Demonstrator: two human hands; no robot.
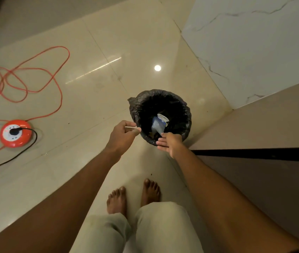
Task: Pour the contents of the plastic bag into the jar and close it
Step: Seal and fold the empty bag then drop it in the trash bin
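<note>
A clear plastic bag (158, 125) with blue and white print lies inside a small bin (185, 110) lined with a black bag, on the floor ahead of me. My right hand (169, 144) is over the bin's near rim, just below the bag, fingers spread, palm up and holding nothing. My left hand (124, 133) hovers at the bin's left edge. Its thumb and fingertips pinch a thin pale strip (132, 127). No jar is in view.
An orange extension reel (15, 133) with a black plug and looping orange cable (35, 70) lies on the glossy tiled floor at left. A marble wall panel (254, 42) and a brown cabinet side (263, 128) close in on the right. My bare feet (134, 196) stand just behind the bin.
</note>
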